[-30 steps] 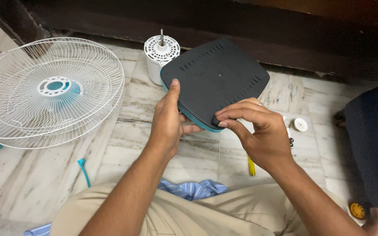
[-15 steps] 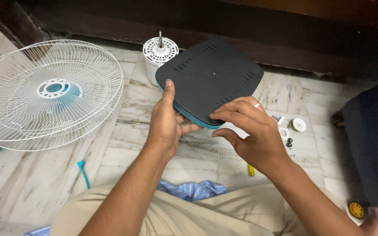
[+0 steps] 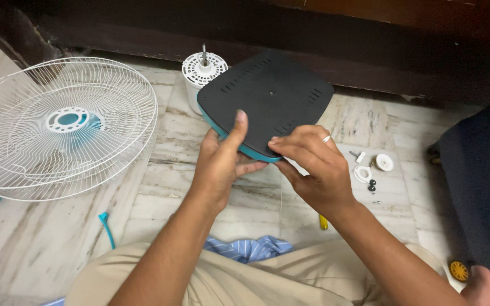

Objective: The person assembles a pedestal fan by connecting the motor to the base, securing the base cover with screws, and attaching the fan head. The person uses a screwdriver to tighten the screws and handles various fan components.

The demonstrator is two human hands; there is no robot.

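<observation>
While both grip fan base (image 3: pixel 267 96) | left hand (image 3: pixel 222 164) | right hand (image 3: pixel 313 164)

fan base (image 3: pixel 267 96) underside hidden; screwdriver (image 3: pixel 324 222) mostly behind the right hand (image 3: pixel 319 170); small parts (image 3: pixel 370 175) too tiny to tell

A fan base plate (image 3: pixel 267 99) is held above the marble floor (image 3: pixel 46 226), the left hand (image 3: pixel 220 167) at its near edge and the right hand (image 3: pixel 313 164) at its near right corner. Behind the plate's far left corner a motor housing (image 3: pixel 197 76) stands on the floor near the back wall (image 3: pixel 370 51). To the left lies a wire fan guard (image 3: pixel 63 127). Small parts (image 3: pixel 370 170) sit to the right of the hands, with a screwdriver (image 3: pixel 324 221) just in front of them.
</observation>
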